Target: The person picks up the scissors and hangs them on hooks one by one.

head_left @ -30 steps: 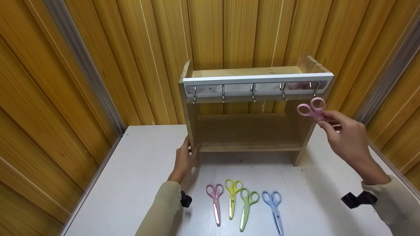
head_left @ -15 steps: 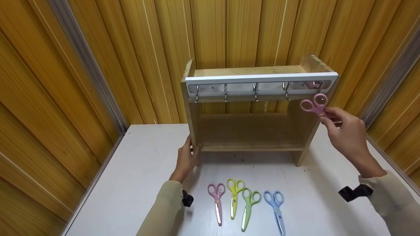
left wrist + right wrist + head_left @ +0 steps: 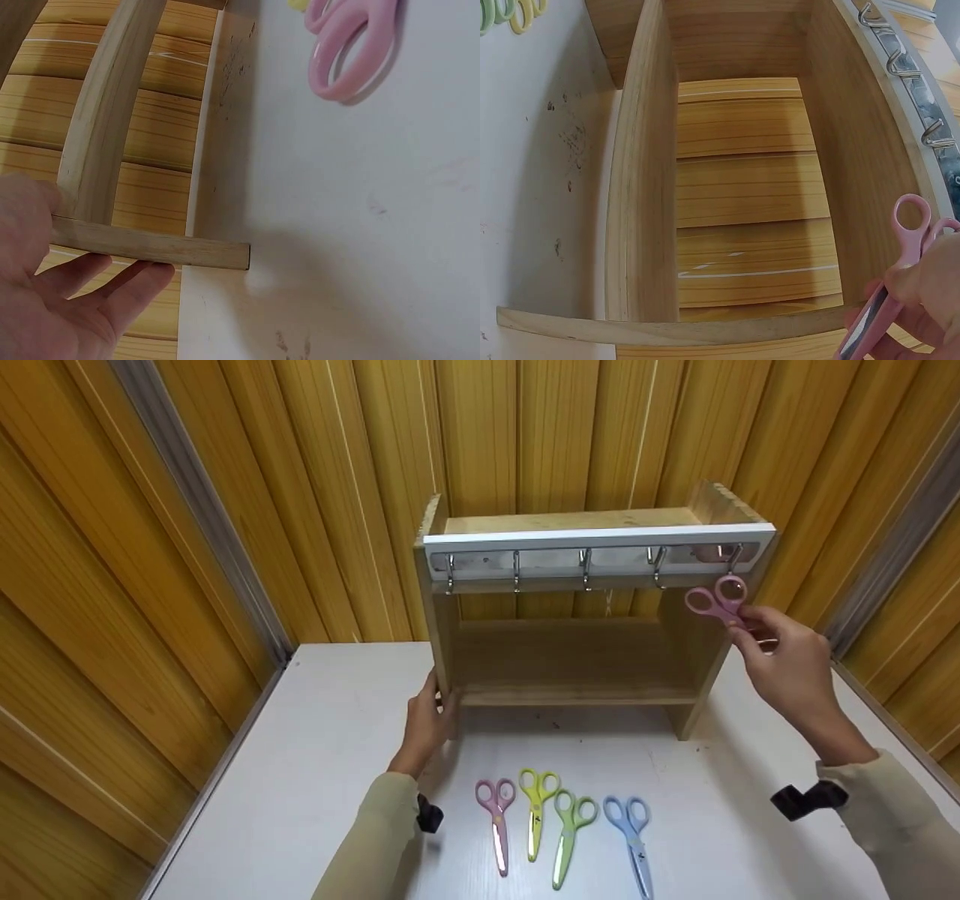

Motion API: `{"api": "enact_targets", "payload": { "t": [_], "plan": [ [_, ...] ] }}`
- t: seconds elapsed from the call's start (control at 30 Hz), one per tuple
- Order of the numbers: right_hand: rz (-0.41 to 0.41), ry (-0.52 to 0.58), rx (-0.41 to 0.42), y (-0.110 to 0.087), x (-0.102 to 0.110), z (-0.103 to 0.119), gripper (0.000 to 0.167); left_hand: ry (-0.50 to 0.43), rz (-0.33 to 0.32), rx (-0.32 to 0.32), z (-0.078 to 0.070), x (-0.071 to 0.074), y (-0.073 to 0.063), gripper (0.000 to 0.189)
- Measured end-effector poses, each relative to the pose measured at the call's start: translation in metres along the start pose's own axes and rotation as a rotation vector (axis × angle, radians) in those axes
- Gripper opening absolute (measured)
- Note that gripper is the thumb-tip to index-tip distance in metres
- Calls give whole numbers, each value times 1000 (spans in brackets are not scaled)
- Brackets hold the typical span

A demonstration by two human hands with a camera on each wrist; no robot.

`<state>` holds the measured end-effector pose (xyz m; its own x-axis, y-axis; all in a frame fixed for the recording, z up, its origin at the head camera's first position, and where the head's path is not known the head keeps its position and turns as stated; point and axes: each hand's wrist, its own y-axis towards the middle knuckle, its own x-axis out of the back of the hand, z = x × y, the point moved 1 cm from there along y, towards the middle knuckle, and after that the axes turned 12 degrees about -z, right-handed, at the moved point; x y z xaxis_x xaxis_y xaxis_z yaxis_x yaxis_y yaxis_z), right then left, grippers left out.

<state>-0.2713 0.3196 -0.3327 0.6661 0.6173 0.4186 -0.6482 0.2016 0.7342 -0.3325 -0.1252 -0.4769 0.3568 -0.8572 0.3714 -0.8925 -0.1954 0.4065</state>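
Observation:
My right hand (image 3: 795,660) pinches a pair of pink scissors (image 3: 724,610) between thumb and fingers, finger loops up. One loop overlaps the lower end of the rightmost metal hook (image 3: 735,556); whether it is on the hook I cannot tell. In the right wrist view the scissors' blades (image 3: 871,322) point down beside the shelf's side panel. My left hand (image 3: 426,724) holds the left side panel of the wooden shelf (image 3: 577,697), its fingers (image 3: 139,296) along the outer face. A rail (image 3: 547,559) with several hooks crosses the shelf's upper front.
On the white table (image 3: 337,780), in front of the shelf, lie pink scissors (image 3: 496,819), yellow scissors (image 3: 535,814), green scissors (image 3: 568,836) and blue scissors (image 3: 630,832). A wood-patterned wall (image 3: 547,435) stands close behind the shelf.
My right hand has raised the pink scissors slightly, closer to the rightmost hook. The left hand keeps its hold on the shelf panel. The view has shifted slightly.

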Motion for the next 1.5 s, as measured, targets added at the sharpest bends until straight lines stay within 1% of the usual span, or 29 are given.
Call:
{"api": "enact_targets", "payload": {
  "t": [0.23, 0.43, 0.57, 0.67, 0.77, 1.0, 1.2, 1.43, 1.5],
  "plan": [
    [1, 16, 0, -4, -3, -3, 28, -1, 10, 5, 0, 0, 0, 60],
    [-6, 26, 6, -9, -5, -6, 28, -9, 13, 16, -3, 2, 1, 61],
    [-20, 33, 19, -13, -8, -9, 25, 1, 6, -20, -3, 3, 0, 60],
    [-4, 27, 11, -18, -9, -12, 25, 4, 2, -45, -2, 3, -1, 58],
    [19, 22, -2, -22, -11, -15, 26, 0, 3, -45, -1, 4, -1, 57],
    [27, 31, 0, -27, -13, -19, 24, 6, -1, -30, -2, 4, -2, 58],
    [21, 36, 6, -27, -14, -19, 23, 5, -3, -26, -3, 5, -2, 58],
    [34, 47, 0, -28, -15, -19, 23, 1, 5, 9, -3, 4, -2, 60],
    [41, 46, -5, -28, -15, -19, 24, 7, 5, 10, -3, 4, -3, 60]
  ]
}}
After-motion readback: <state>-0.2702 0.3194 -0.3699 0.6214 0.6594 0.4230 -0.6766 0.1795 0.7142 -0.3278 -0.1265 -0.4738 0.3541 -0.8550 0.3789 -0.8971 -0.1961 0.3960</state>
